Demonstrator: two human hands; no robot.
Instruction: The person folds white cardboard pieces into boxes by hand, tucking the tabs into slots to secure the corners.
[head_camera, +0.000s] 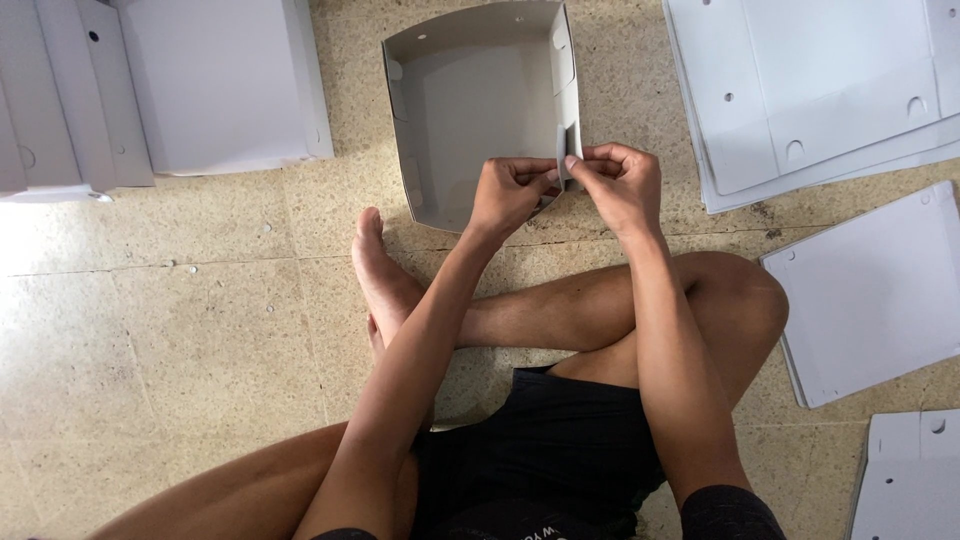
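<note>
1. You sit cross-legged on the speckled beige stone floor (200, 330), and one half-folded grey cardboard box tray (470, 110) lies on it just in front of your legs, its open side up.
2. Your left hand (510, 192) is at the tray's near right corner, its fingers closed together on the cardboard edge there.
3. Your right hand (625, 185) is just beside the left, nearly touching it, thumb and forefinger pinched on one small upright grey cardboard tab (561, 150) at that same corner.
4. Three walls of the tray stand up: the far one, the left one and the right one. The near side is mostly hidden behind your hands, so you cannot tell how it stands.
5. One bare foot (380, 270) rests on the floor just left of the tray's near edge.
6. At the upper left lies one finished white closed cardboard box (220, 80), with more white box pieces (60, 100) beside it at the picture's edge; how many cannot be told.
7. At the upper right lies one stack of flat white cardboard blanks (810, 90) with punched holes and slots; the sheets in it are too close to count.
8. At the right lies one further flat white cardboard sheet (880, 290), well apart from the tray.
9. At the lower right corner lies another pile of white blanks (910, 480), partly cut off.
</note>
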